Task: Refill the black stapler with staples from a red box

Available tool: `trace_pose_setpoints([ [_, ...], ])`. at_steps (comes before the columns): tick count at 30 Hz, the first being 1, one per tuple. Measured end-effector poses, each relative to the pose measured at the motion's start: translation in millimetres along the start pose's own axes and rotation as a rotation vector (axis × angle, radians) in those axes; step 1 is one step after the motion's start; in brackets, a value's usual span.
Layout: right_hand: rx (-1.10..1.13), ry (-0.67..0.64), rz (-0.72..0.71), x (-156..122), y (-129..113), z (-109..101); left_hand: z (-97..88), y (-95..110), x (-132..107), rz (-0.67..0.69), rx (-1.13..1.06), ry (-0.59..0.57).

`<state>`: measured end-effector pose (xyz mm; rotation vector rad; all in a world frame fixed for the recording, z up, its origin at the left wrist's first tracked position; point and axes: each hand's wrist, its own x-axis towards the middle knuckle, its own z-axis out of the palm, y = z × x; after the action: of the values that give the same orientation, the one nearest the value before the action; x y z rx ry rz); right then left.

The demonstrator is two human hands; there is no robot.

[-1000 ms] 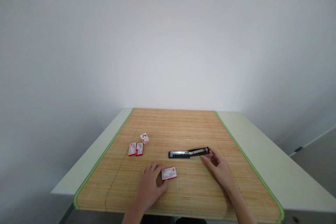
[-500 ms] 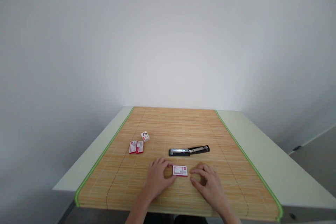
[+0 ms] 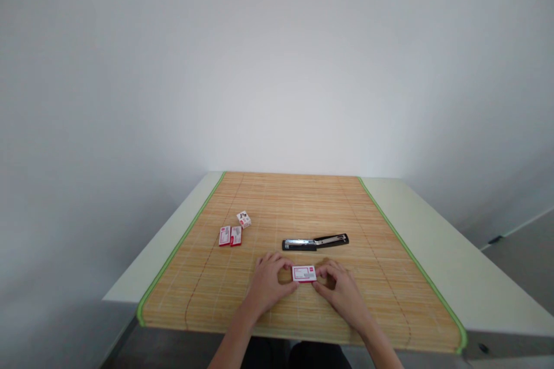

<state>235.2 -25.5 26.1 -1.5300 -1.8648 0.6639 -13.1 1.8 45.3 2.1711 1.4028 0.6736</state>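
Observation:
A small white-and-red box (image 3: 304,274), of the size staples come in, lies label up on the bamboo mat between my hands. Thumb and fingers of my left hand (image 3: 271,281) close on its left end. At the right end, the thumb and forefinger of my right hand (image 3: 340,290) touch the box from the other side. Just beyond it, a black stapler (image 3: 315,242) lies opened out, its metal magazine showing.
Two similar red-and-white boxes (image 3: 230,236) lie side by side on the left of the bamboo mat (image 3: 298,196). A smaller white box (image 3: 244,219) sits behind them. The green-edged mat covers a white table (image 3: 411,230) that meets a wall.
My right hand has moved left and now touches the box's right end; before, there was a gap. My left hand stays at the left end. The whole view has shifted slightly.

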Motion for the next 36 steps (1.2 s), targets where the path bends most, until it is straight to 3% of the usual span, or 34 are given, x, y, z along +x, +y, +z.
trace_pose_setpoints([
  [10, 0.093, -0.052, 0.016, 4, 8, -8, -3.5, -10, -3, 0.036, -0.037, -0.025],
  [16, 0.033, -0.130, -0.047, 5, 7, -14, -5.1, -13, -4, 0.047, -0.069, -0.041],
  [26, 0.079, -0.130, -0.025, -2, 27, -43, -20.1, -23, -15, 0.036, -0.041, 0.003],
  [36, 0.080, -0.114, -0.032, -2, 34, -40, -15.5, -21, -14, 0.051, -0.016, 0.040],
])
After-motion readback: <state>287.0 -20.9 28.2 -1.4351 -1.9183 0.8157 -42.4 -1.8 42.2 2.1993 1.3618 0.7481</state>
